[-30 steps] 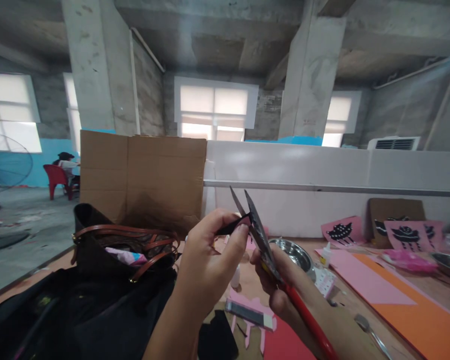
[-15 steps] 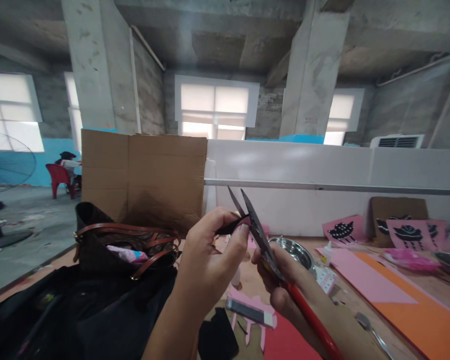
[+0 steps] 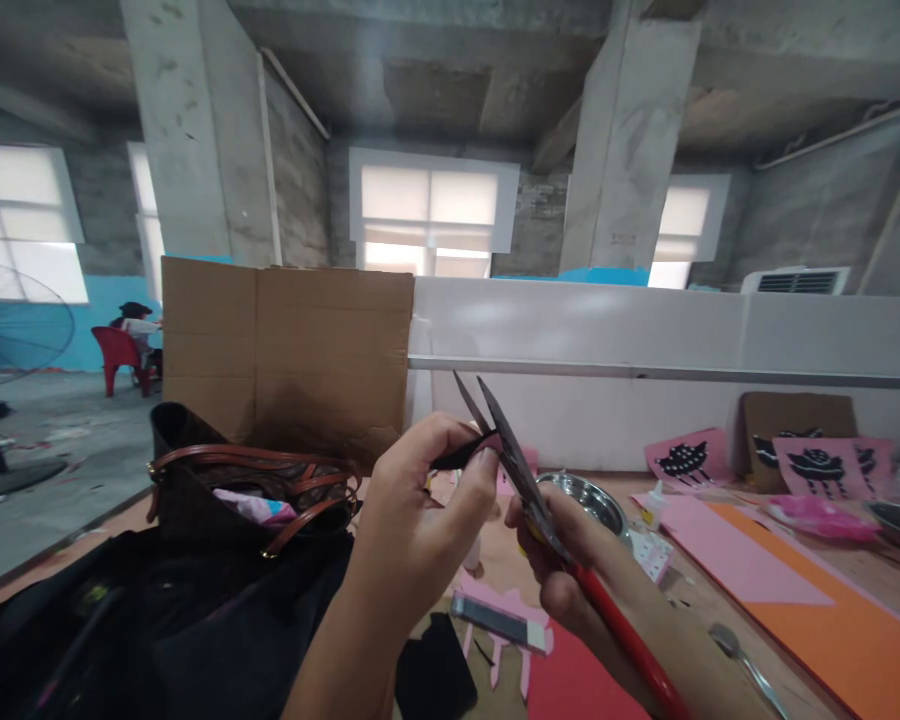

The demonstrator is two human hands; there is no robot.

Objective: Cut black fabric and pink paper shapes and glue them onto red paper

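My left hand [image 3: 420, 520] pinches a small black paper piece [image 3: 461, 454] between thumb and fingers, held up at chest height. My right hand [image 3: 570, 570] grips red-handled scissors [image 3: 517, 470]; their blades are slightly apart and bite into the right end of the black piece. The red handle runs down along my right wrist. Below the hands lie a pink cut-out shape [image 3: 495, 625] and a red sheet [image 3: 570, 685] on the wooden table [image 3: 720, 610].
A dark handbag [image 3: 247, 490] with brown straps sits at left on black cloth. A cardboard sheet [image 3: 285, 350] leans on the white partition. A metal bowl [image 3: 589, 500], glue bottle [image 3: 652, 508], pink and orange sheets [image 3: 832, 620] and pink-black cut-outs [image 3: 682, 460] lie at right. A person sits far left.
The view and both hands have drifted a little; the scissors have shifted slightly left along the black piece. Both grips are the same.
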